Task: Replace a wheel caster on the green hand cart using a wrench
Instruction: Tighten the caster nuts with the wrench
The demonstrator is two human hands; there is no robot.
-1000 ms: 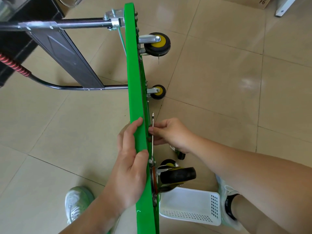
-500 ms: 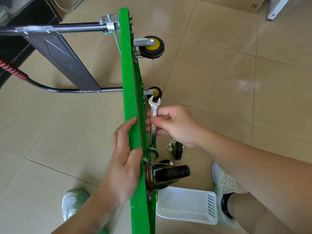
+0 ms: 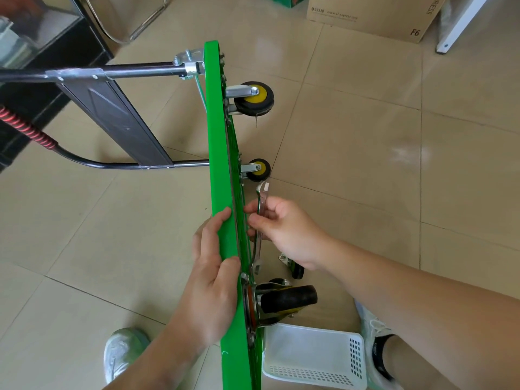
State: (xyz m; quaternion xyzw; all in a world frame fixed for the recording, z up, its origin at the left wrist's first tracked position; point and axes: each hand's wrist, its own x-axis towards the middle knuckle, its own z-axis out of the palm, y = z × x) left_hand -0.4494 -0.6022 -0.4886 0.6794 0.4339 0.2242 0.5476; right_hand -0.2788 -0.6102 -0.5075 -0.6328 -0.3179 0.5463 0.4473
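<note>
The green hand cart (image 3: 218,153) stands on its edge, its underside facing right. My left hand (image 3: 213,280) grips the deck's upper edge. My right hand (image 3: 284,232) holds a silver open-end wrench (image 3: 260,249) by its shaft. The wrench's lower jaw sits at a fastener just above the near black caster (image 3: 287,301), which is bolted to the deck. Two yellow-hubbed casters (image 3: 254,98) (image 3: 257,169) are mounted farther along. A loose caster (image 3: 294,267) lies on the floor behind my right wrist.
A white plastic basket (image 3: 315,356) rests on the tile floor under the near caster. My two shoes (image 3: 123,353) (image 3: 374,344) flank the cart. The folded handle (image 3: 92,71) with its red grip (image 3: 28,128) extends left. A cardboard box (image 3: 371,15) stands far right.
The wrench has turned from edge-on to showing its flat face and now tilts with its top end away from the deck. The view has tipped up, showing more of the room.
</note>
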